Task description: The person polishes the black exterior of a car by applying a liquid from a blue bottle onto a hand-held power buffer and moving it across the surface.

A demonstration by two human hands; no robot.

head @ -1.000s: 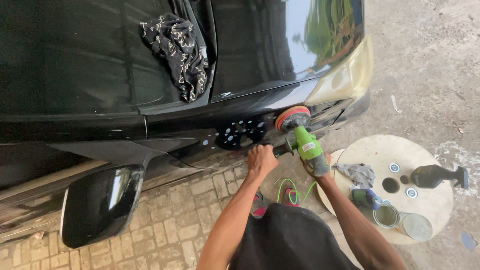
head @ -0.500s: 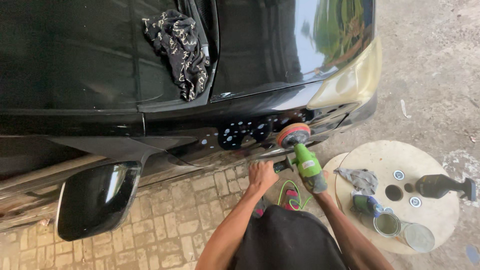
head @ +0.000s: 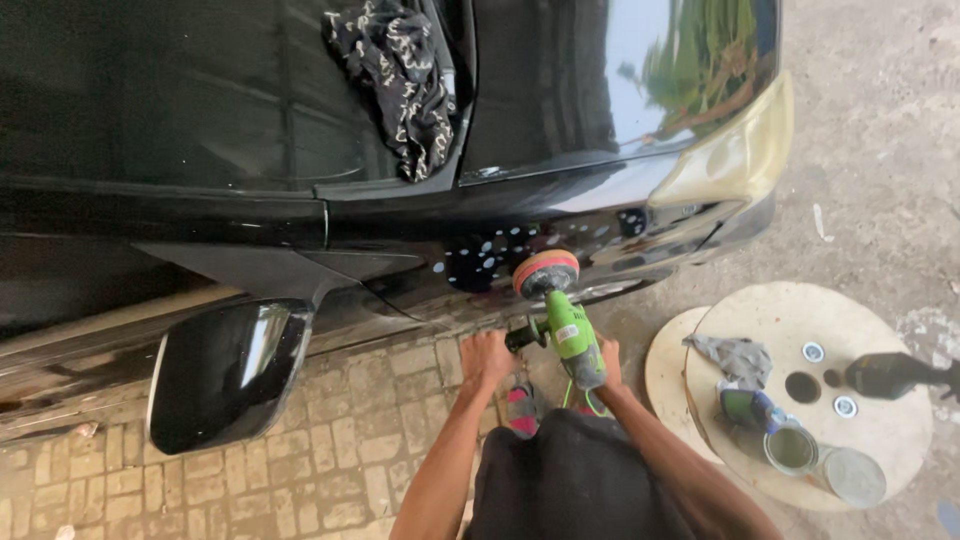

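The green polisher [head: 570,335] is the thing in hand, and it sits low against the side of the black car [head: 300,130], just behind the yellowed headlight [head: 735,155], with its round orange-rimmed pad [head: 545,272] pressed flat on the fender so that the whole face of the pad meets the paint. The left hand [head: 487,357] is clenched round the black side handle that sticks out from the polisher's neck, which looks like the way to steady the head and lean it into the panel. The right hand [head: 606,362] grips the rear of the green body from behind, its fingers wrapped round the housing, most likely to carry the weight and steer; the fingertips themselves are hidden under the tool. A green cord [head: 585,400] loops down from the polisher's tail toward the brick paving [head: 330,460], clear of the pad. A dark patterned cloth [head: 395,75] lies up by the windscreen edge, well above the polisher and out of its path. To the right of the polisher, near at hand, a round wooden spool top [head: 880,420] serves as a desk and carries a grey rag [head: 738,357], an open tin [head: 790,448], its lid [head: 853,477] and a dark bottle [head: 890,375] lying on its side. The side mirror [head: 228,372] juts out well to the left of the polisher.
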